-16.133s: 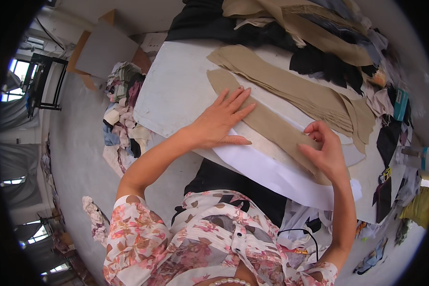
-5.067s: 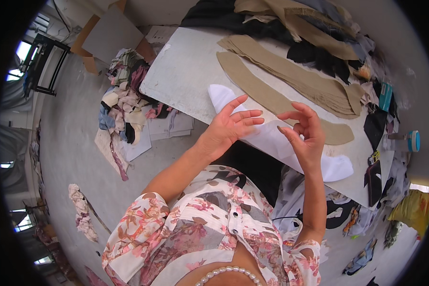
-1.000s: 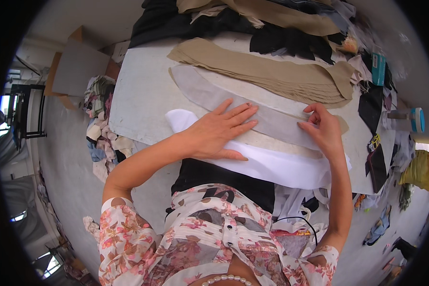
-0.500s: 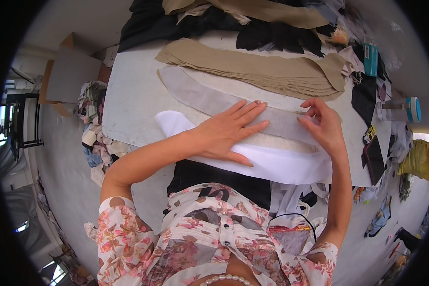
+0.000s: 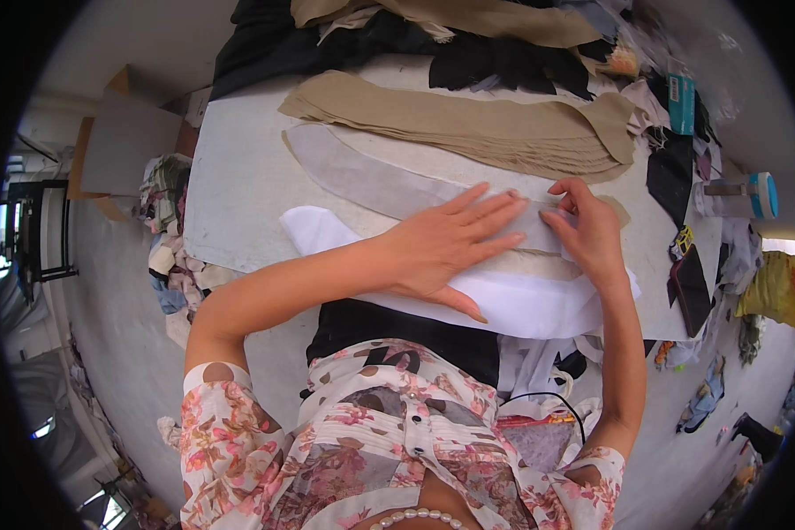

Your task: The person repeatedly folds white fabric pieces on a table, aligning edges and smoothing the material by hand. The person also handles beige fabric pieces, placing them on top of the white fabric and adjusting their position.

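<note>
A curved, thin pale-grey fabric strip [image 5: 353, 177] lies across the table, with slivers of tan cloth showing at its left and right ends. My left hand [image 5: 446, 249] rests flat on it, fingers spread toward the right and thumb over a white fabric piece [image 5: 530, 305]. Close to the strip's right end, my right hand [image 5: 594, 237] has its fingers curled and seems to pinch the strip; the exact contact is partly hidden. The white piece lies nearer to me, partly under my left hand and forearm. Beyond the strip sits a stack of curved tan fabric pieces [image 5: 450, 124].
The pale table [image 5: 238, 168] carries black cloth [image 5: 503, 66] at its far side. At right are a dark phone-like slab [image 5: 692, 290], a teal packet [image 5: 681, 104] and a clear jar with a blue lid [image 5: 742, 196]. Fabric scraps [image 5: 172, 256] are heaped off the left edge.
My left hand has slid to the right along the grey strip, closer to my right hand. The right hand stays near the strip's right end, and the strip's right end now shows more tan.
</note>
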`<state>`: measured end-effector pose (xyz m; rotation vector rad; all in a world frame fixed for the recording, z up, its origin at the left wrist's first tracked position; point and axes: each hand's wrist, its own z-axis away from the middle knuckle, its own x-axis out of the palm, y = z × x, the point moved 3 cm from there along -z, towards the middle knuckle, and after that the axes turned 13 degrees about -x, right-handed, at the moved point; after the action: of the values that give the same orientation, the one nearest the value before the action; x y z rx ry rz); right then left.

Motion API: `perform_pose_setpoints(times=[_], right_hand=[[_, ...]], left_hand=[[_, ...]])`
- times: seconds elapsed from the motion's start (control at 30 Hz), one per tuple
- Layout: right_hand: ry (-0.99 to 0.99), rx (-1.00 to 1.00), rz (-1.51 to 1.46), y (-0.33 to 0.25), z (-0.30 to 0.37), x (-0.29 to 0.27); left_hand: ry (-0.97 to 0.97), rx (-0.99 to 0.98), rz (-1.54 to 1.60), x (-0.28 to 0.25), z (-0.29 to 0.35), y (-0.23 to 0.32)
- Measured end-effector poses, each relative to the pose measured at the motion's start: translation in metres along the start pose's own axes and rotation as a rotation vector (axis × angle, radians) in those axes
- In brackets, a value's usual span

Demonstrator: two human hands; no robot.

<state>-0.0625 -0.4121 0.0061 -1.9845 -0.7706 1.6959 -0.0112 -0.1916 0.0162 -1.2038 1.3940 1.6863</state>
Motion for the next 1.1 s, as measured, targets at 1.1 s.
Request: perform_pose_setpoints(times=[1.1], right_hand=[[0.312, 0.146, 0.137, 0.036, 0.042, -0.073]], left_hand=[[-0.110, 0.144, -0.031, 0.025, -0.031, -0.015]])
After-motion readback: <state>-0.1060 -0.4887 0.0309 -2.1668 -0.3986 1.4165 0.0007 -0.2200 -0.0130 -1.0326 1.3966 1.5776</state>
